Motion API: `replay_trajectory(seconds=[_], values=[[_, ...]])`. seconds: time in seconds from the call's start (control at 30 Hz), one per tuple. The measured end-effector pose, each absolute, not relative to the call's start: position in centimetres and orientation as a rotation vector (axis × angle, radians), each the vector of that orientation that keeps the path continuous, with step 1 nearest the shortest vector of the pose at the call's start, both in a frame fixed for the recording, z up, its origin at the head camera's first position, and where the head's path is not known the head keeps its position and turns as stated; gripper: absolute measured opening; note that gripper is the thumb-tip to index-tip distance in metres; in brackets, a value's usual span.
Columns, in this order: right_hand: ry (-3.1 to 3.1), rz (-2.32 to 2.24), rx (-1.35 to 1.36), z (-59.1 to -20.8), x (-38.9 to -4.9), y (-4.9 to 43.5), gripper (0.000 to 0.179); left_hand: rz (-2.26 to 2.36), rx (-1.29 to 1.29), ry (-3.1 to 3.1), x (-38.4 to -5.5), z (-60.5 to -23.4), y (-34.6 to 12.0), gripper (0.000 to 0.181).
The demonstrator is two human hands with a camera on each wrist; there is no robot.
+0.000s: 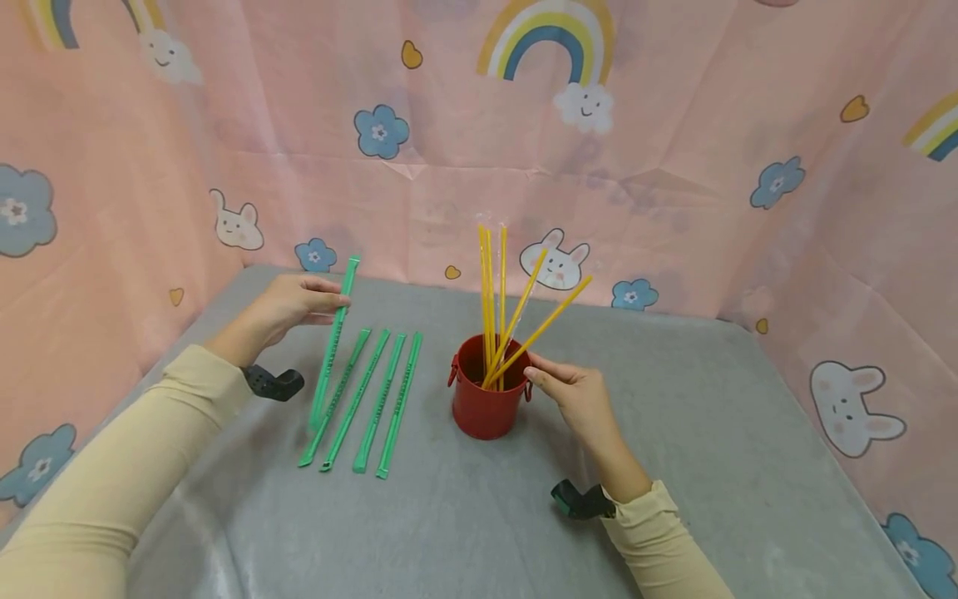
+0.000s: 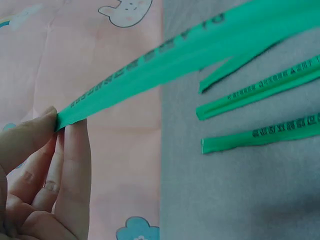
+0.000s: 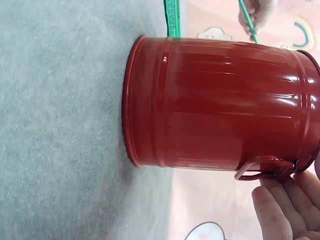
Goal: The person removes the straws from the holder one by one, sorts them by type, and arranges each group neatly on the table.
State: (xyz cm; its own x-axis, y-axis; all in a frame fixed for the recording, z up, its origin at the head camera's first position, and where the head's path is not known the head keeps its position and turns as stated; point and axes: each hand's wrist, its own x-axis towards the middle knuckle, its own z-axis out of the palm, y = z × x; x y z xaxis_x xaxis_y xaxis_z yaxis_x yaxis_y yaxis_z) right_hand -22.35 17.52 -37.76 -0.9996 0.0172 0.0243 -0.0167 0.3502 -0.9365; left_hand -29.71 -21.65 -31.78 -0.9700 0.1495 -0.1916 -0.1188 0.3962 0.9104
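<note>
"Head view?"
"The left hand is pinching a green straw toward the table's far left corner; four green straws are lying rightward. The right hand is holding a red bucket about midway between left and right edges, yellow straws leaning inside."
"Left wrist?"
"The narrow grip is holding its straw aslant."
"Right wrist?"
"That grip is holding the bucket beside a handle."

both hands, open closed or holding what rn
Left hand: closed, pinching a green-wrapped straw.
Right hand: touching the red bucket near its top; whether it grips, I can't tell.
</note>
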Motion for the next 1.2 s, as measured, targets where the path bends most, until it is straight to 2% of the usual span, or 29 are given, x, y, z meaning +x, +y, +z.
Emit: replay_trajectory(seconds=[0.53, 1.2], values=[[-2.565, 1.76, -0.003, -37.8, -22.4, 17.6, 0.04, 1.36, 0.003, 2.438, -29.8, -34.8, -23.6, 0.056], [-2.548, 1.773, 0.0, -37.9, -22.4, 17.6, 0.038, 1.362, -0.072, 2.386, -30.1, -38.0, -23.4, 0.048]])
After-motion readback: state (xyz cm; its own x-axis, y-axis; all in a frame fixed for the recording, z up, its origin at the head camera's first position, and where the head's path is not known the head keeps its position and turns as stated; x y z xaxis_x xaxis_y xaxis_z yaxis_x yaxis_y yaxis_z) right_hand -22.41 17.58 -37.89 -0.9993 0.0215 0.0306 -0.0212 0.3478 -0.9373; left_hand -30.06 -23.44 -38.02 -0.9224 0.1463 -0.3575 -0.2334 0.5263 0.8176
